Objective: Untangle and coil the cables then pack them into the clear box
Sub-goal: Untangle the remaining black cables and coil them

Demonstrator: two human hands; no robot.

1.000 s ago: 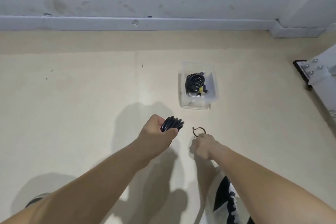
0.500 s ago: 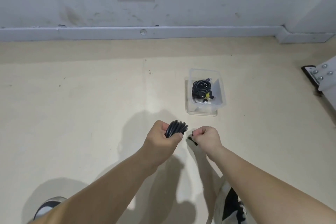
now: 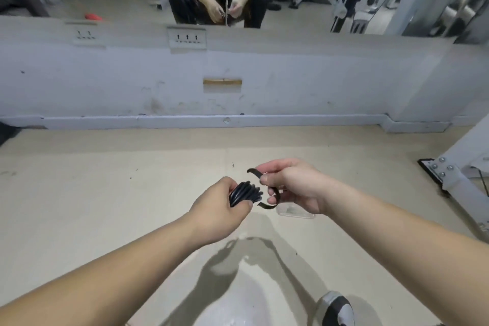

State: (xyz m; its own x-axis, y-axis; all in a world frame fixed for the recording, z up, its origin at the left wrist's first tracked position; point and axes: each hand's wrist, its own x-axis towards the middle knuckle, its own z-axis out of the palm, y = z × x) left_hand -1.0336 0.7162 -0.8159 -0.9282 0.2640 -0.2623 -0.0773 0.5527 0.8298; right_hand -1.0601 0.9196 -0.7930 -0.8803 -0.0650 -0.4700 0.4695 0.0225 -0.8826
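Black cable, already wound into a tight bundle [image 3: 244, 193], is squeezed in the left hand [image 3: 219, 212] so the loops can't spring apart, held up over the floor [image 3: 105, 193]. Its strands run lower-left to upper-right, aimed at the right hand [image 3: 291, 185]. That one pinches a curved black strap [image 3: 276, 196] with its open side facing the bundle, ready to wrap it, I reckon. The clear box [image 3: 295, 211] peeks out from behind the right hand.
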